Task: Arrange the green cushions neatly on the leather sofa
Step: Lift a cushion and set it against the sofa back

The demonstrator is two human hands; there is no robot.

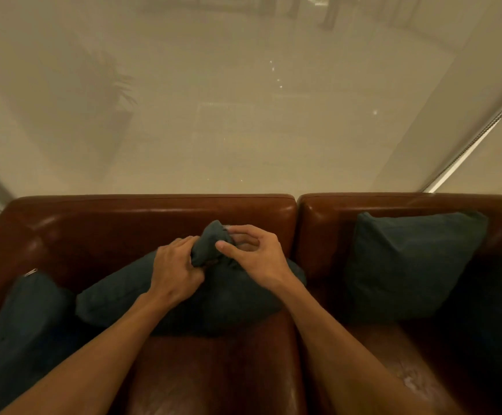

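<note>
A dark green cushion [123, 298] lies tilted on the middle seat of the brown leather sofa [153, 211], one corner sticking up. My left hand [174, 271] is closed on that raised corner from the left. From the right, my right hand [252, 253] pinches the same corner with thumb and fingers. Another green cushion [408, 265] leans upright against the right backrest. A third green cushion [25, 333] slumps at the sofa's left end, a zip tab showing at its top. A dark cushion shape [495, 324] fills the far right edge.
A sheer beige blind [243, 100] hangs directly behind the sofa, with a plant and floor dimly visible through it. A bead chain [483, 130] runs down at the right. Bare leather seat [213, 378] shows between my forearms.
</note>
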